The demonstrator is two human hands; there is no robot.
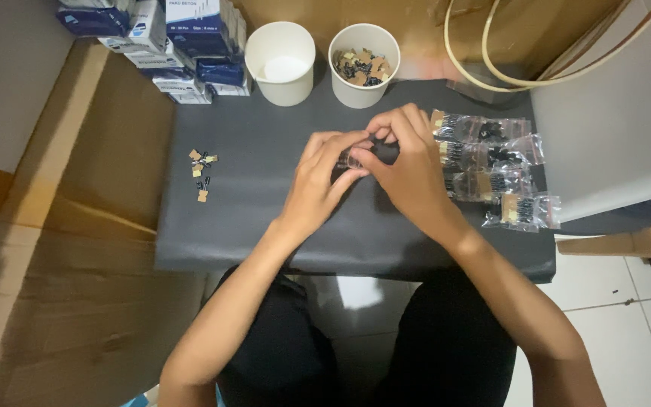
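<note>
My left hand (pixel 324 177) and my right hand (pixel 404 162) meet over the middle of a dark grey table (pixel 258 226). Together they pinch a small clear plastic bag (pixel 352 157), mostly hidden by my fingers. To the right of my right hand lie several clear bags of small black and tan parts (pixel 491 169). A few loose small parts (pixel 202 169) lie on the table's left side, well away from my left hand.
Two white paper cups stand at the table's far edge: the left cup (pixel 281 60) holds no parts, the right cup (pixel 364 64) holds small parts. Blue and white boxes (pixel 175 38) are stacked at the back left. Flattened cardboard (pixel 77 226) lies left.
</note>
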